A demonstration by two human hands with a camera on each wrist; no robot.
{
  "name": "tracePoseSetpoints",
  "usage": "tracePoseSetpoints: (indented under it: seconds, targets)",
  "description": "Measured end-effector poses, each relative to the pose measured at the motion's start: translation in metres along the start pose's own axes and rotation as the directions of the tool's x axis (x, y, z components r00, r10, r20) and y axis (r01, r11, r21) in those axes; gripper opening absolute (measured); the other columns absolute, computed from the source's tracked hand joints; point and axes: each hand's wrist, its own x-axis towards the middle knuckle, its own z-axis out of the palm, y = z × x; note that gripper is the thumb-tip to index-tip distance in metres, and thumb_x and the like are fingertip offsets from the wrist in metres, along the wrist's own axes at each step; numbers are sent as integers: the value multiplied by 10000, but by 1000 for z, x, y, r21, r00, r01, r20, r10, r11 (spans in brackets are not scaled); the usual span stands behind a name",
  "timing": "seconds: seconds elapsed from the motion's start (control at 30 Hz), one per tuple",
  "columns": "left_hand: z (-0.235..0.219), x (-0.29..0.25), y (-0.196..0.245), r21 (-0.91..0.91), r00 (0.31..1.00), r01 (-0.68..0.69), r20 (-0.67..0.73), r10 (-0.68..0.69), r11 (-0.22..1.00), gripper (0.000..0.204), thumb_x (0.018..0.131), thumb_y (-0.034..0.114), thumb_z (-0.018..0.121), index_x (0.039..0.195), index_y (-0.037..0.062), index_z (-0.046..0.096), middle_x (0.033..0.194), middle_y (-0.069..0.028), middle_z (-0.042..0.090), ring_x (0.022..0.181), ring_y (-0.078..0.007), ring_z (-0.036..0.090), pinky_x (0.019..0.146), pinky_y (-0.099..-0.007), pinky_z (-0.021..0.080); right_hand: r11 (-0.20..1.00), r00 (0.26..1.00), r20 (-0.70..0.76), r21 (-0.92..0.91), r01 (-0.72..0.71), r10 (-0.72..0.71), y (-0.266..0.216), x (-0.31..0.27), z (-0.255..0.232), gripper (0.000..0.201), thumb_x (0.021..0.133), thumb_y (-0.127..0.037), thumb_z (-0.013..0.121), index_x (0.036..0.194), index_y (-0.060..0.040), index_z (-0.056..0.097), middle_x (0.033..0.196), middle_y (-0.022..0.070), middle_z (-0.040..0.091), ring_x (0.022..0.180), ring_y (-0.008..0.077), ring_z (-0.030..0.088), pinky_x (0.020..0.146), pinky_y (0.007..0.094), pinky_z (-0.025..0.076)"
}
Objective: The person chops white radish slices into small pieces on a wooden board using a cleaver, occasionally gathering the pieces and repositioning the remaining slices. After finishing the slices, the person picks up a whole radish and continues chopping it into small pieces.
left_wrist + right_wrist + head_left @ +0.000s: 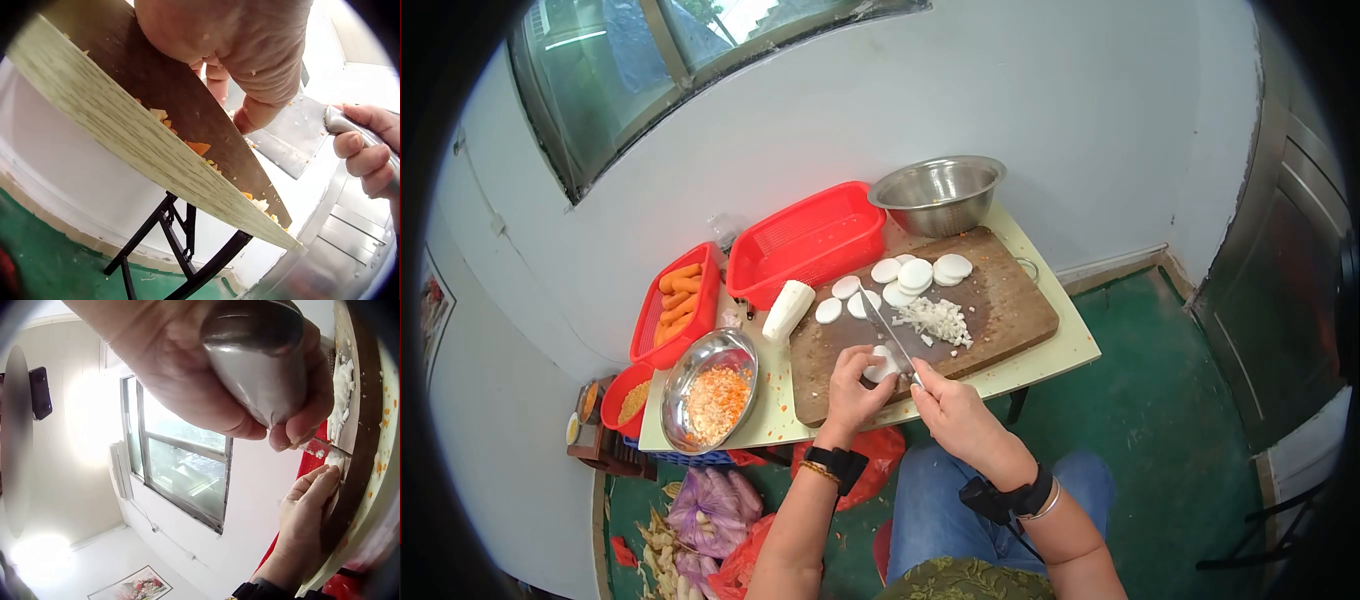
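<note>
The right hand point(950, 408) grips the handle of a knife point(888, 325), its blade slanting over the near part of the cutting board point(1020, 310). Beside the blade the left hand point(857, 388) holds a white slice point(881, 364) against the board, thumb and fingers curled at its edge. In the left wrist view the broad blade point(292, 134) stands close to the left fingers. The right wrist view shows the knife's metal handle point(256, 369) in the right fist. A heap of chopped white bits point(937, 320) and several round white slices point(915, 274) lie beyond the blade.
A white root piece point(788, 311) lies at the board's left edge. Left of it stand a steel bowl of chopped orange and white bits point(750, 392) and a red basket with carrots point(642, 340). Behind are an empty red basket point(805, 240) and a steel basin point(940, 205).
</note>
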Motion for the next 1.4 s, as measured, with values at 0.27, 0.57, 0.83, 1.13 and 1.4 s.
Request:
tracePoseSetpoints:
  seconds: [0.27, 0.57, 0.83, 1.13, 1.4]
  targets:
    - [2, 0, -1, 15, 1000, 6, -6, -6, 1000, 279, 696, 158, 769, 918, 18, 673, 1111, -196, 605, 995, -337, 621, 823, -386, 525, 990, 998, 49, -138, -23, 30, -24, -6, -4, 398, 960, -129, 475, 1286, 98, 458, 847, 328, 611, 810, 467, 622, 691, 474, 491]
    - [1, 1, 0, 10, 999, 47, -6, -47, 999, 284, 691, 174, 763, 905, 12, 668, 1104, -212, 611, 1006, -352, 616, 843, -394, 520, 977, 991, 129, -213, -4, 33, -28, -1, -11, 346, 955, -128, 464, 1205, 110, 480, 808, 328, 612, 795, 479, 614, 679, 524, 481]
    - [3, -1, -2, 33, 999, -23, -27, 24, 999, 299, 700, 174, 758, 935, 17, 659, 1115, -213, 597, 1022, -355, 605, 862, -404, 509, 992, 990, 117, -111, -61, 74, -7, 33, -5, 361, 957, -145, 476, 1246, 65, 522, 674, 177, 608, 608, 288, 630, 565, 388, 498]
    - [3, -2, -3, -17, 997, -20, -78, 18, 1000, 284, 688, 133, 736, 933, 20, 650, 1082, -169, 597, 977, -319, 604, 842, -385, 507, 997, 996, 51, -17, -70, 70, -19, 15, -13, 381, 952, -153, 491, 1265, 64, 516, 839, 334, 599, 812, 455, 632, 671, 458, 493]
    - [3, -3, -1, -16, 998, 23, -63, -24, 1000, 263, 676, 138, 741, 888, 7, 657, 1063, -165, 612, 963, -319, 610, 815, -380, 517, 991, 989, 79, -70, -116, 122, -17, 14, -3, 377, 955, -156, 488, 1257, 69, 509, 879, 345, 603, 843, 470, 621, 692, 478, 496]
